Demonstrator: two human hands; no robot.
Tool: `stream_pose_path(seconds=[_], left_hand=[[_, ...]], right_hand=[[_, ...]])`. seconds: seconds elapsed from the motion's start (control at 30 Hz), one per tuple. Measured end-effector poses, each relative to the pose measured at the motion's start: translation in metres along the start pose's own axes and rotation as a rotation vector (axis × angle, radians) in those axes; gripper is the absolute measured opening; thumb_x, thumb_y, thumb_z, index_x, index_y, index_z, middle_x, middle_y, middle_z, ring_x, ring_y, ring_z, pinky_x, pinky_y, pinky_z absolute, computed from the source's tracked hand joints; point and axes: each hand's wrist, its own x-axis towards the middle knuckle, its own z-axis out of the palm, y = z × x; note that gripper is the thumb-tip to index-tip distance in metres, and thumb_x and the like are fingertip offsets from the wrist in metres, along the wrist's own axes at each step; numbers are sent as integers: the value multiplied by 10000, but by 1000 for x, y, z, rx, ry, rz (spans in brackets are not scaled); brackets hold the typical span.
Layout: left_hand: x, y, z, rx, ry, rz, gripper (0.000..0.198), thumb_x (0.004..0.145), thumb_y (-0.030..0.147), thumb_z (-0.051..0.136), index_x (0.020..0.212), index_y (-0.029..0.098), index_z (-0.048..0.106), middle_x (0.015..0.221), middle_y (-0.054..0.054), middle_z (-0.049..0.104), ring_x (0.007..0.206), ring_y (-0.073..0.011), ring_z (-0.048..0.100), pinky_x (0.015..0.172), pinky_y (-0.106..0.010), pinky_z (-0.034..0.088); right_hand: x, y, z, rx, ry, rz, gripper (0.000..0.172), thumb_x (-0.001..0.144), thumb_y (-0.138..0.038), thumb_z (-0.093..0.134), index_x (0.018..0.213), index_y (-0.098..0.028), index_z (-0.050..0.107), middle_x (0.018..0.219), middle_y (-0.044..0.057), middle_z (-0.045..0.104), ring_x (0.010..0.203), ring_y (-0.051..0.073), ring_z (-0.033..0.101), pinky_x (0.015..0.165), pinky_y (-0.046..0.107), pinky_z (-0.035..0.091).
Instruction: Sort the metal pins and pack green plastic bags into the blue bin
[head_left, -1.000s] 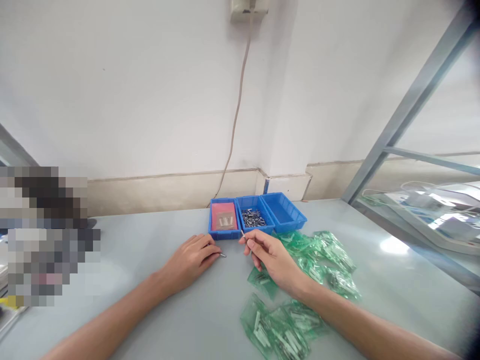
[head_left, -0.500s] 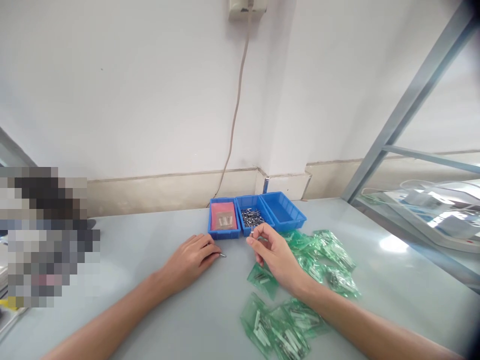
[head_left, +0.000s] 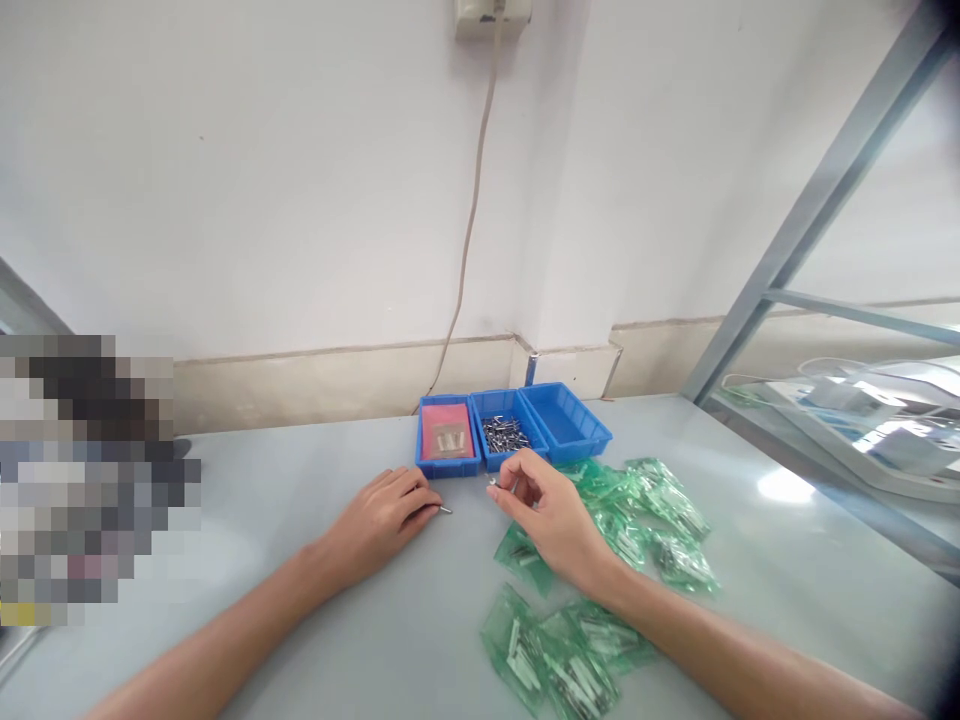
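Left hand (head_left: 394, 510) is resting on the desk (head_left: 360, 650), fingers curled in and pinching a metal pin (head_left: 445, 510), tip poking out to the right. Right hand (head_left: 544, 510) is raised a bit farther right, thumb and index pinching a little metal bit (head_left: 492, 481). Just past it: a left bin (head_left: 450, 468) with a red packet (head_left: 441, 415), a middle bin (head_left: 496, 461) of loose metal pieces (head_left: 504, 434), then a right bin (head_left: 566, 415). Green bags (head_left: 679, 560) are spread on the right, some partly under that forearm.

My worry: tiny smooth parts in a fingertip grip could slip and roll, and that forearm could drag a bag. Can't make out the metal bit's shape; most of the pin is covered by fingers. Someone at far left is blurred out.
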Motion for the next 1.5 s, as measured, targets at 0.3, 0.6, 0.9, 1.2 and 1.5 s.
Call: stream_pose_path(seconds=[0.3,0.6,0.9,1.2,1.5], left_hand=[[0,-1,1,13,18,8,148,1093,211,549,1136,210,691,1040,-52,687,913,-191,659,856,-335,514],[-2,-1,2,24,11,-2,192,1114,250,506,1131,207,692,1050,-60,688,915,-190,654,859,-346,527],[1,1,-1,27,21,8,165,1103,239,530,1103,206,692,1021,-54,691,886,-188,654,821,-326,522],[1,1,0,13,23,12,152,1100,216,530,1112,204,681,1032,-56,686,906,-192,652,840,-334,513],[-1,-1,1,8,-4,-6,158,1108,230,521,1122,212,678,1050,-58,687,916,-192,651,847,-343,515]], right_hand=[[-2,0,-1,-29,-19,-37,127,995,-313,689,923,-251,606,840,-33,602,711,158,533,640,280,402],[-3,-4,-2,-39,-83,-63,126,1051,-351,624,977,-258,666,839,-24,612,727,165,532,655,280,402],[-3,5,1,37,-86,-2,280,1117,-432,473,1034,-247,666,871,-4,620,625,142,505,574,270,409],[-2,1,1,96,-63,4,260,1127,-404,420,1098,-249,627,869,-16,607,583,123,485,539,269,405],[-3,3,1,104,-16,29,219,1107,-438,451,1170,-267,572,933,-1,630,594,129,492,531,271,404]])
